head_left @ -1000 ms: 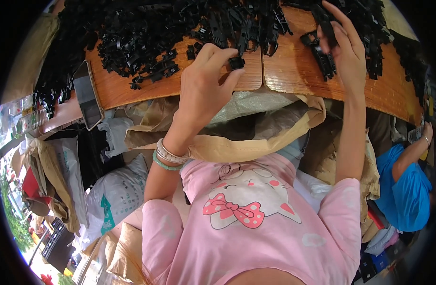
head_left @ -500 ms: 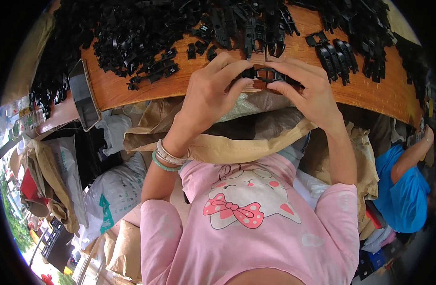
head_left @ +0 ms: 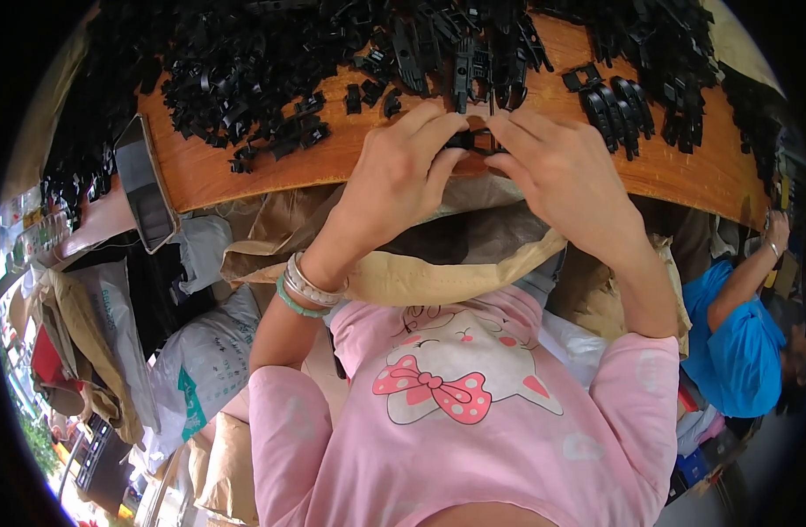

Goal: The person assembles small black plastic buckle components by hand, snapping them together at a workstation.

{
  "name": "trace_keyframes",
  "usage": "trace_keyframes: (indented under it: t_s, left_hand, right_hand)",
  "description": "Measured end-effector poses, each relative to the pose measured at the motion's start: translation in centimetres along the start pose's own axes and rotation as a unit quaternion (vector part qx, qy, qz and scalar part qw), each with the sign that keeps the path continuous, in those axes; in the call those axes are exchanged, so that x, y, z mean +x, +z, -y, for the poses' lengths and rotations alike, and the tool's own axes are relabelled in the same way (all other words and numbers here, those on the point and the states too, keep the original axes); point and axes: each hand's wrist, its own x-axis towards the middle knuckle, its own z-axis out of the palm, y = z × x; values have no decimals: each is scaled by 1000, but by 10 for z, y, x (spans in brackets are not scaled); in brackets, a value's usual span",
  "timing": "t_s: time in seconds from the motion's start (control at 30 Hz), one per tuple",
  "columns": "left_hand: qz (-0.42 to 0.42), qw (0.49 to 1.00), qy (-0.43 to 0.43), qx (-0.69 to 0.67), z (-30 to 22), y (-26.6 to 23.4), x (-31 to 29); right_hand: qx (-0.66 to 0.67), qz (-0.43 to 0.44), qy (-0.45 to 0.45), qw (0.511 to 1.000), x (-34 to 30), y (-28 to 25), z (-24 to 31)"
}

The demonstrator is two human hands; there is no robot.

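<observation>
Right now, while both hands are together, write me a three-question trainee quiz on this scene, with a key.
1. True or false: a pale green ring-shaped bracelet circles the person's left wrist.

2. Fill the gap: the dark-screened rectangular phone lies to the person's ____ of both the bare left hand and the bare right hand.

3. Multiple choice: what do the two hands hold?
A. The bracelet
B. Small black plastic pieces
C. The phone

Key: 1. True. 2. Left. 3. B.
</observation>
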Motion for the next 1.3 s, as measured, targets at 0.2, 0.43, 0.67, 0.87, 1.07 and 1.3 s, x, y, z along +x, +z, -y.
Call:
trace_keyframes:
  t_s: [0.2,0.43,0.67,0.87,1.07,1.3]
  left_hand:
    - [5,1000,-19,1,-2,-3,0]
    - [-46,961,-190,-198,-27,-4,-12]
    - [139,825,-263,-480,-41,-14,-7]
    - [89,843,-267,-459,-54,2,-14]
    - [49,864,-245,-438,-58,11,-12]
    - [84,823,-254,-501,-55,8,-5]
  right_hand:
    - [-26,-34,-2,999,-9,16,-7]
    - [304,-169,90,933,-36,30,-5]
    - [299,-171,-36,938,-37,30,-5]
    - [243,-170,-25,955,-49,24,-6]
    - [260,-179,59,947,-53,11,11]
    - [207,-195,38,958,-52,4,6]
